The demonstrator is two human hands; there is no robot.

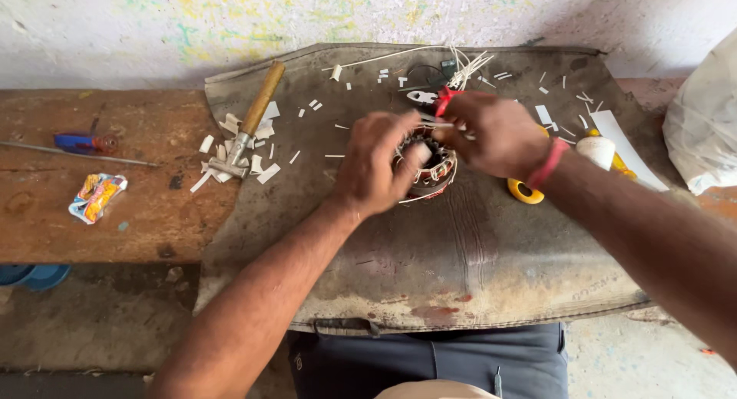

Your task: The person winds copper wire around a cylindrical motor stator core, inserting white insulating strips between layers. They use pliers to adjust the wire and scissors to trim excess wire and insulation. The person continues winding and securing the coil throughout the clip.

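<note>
Copper-wound round motor stator with a steel core (430, 169) sits near centre of the grey worn rubber mat (461, 253), both hands on it

Left hand (376, 165) comes in from 7 o'clock, palm down, fingers curled over the stator's left rim at its 9 o'clock side; looks like a hold on the body, though the fingertips are motion-blurred

Right hand (499, 134) comes in from 4 o'clock, sits over the stator's 1 o'clock edge, fingers pinched narrow on something thin and pale at the top of the winding; can't tell exactly what it is. Red band (548, 165) on that wrist

Around the stator:
- 12 o'clock: bundle of white lead wires (468, 65) fanning toward the wall, red-handled tool (444, 100) just behind the right hand's knuckles, partly hidden
- 3 o'clock: yellow round tape-like object (523, 192) tucked under the right wrist, white bottle with yellow cap (603, 150) beyond it, long white paper strip (626, 150) beside that
- 10 o'clock: hammer with wooden handle (249, 123) lying on the mat's left edge, head toward the person, in a scatter of white cut insulation slips (265, 173); more slips spread along the mat's far side

Off the mat, 9 o'clock on the brown wooden bench (115, 215): blue-handled screwdriver (80, 143), thin metal rod (77, 153) beside it, crumpled colourful wrapper (96, 197)

White plastic bag (702, 126) at far 3 o'clock. Person's grey trousers (430, 361) at 6 o'clock under the mat edge
</note>
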